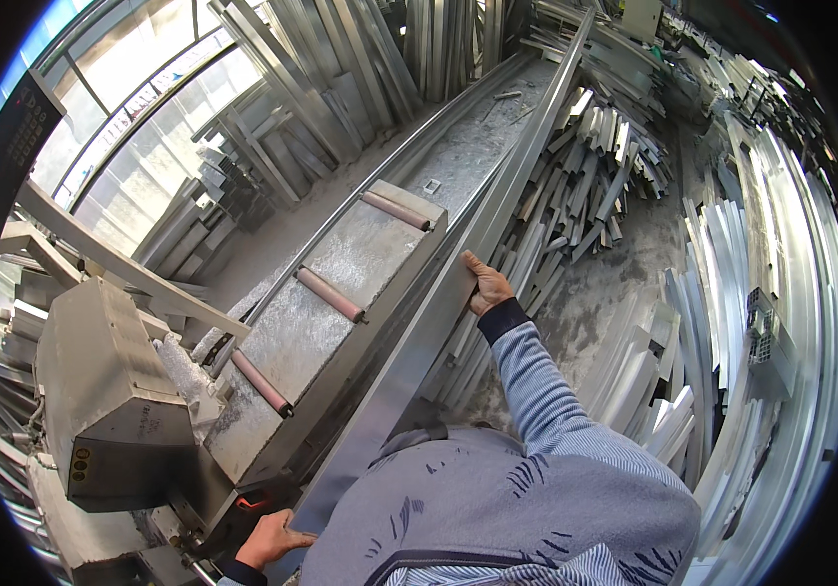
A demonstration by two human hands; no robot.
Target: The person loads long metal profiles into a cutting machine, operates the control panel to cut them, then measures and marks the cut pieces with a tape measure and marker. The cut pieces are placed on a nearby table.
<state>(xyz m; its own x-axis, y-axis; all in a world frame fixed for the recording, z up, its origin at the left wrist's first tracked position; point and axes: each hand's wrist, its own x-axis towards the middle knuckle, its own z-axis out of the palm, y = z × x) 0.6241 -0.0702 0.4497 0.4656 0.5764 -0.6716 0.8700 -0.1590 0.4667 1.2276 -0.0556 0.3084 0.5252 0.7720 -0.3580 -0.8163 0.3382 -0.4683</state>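
A long, flat-faced silver metal profile [409, 354] runs slantwise from beside my body to the far top of the view. My right hand [487, 285] grips its right edge partway along, thumb laid on the upper face and the fingers curled out of sight below. Down at the near end, my left hand [271, 539] is closed at the profile's left edge, its thumb pointing toward the metal; part of its grip is hidden. To the left of the profile stands a metal roller table [336, 264] with pink rollers [331, 295] across its top.
A grey boxy machine housing [111, 391] stands at the near left, with an orange-red part [251, 504] close to my left hand. Piled offcuts [590, 166] lie right of the profile. Long profiles [790, 293] line the right side; others [341, 88] lean at the back.
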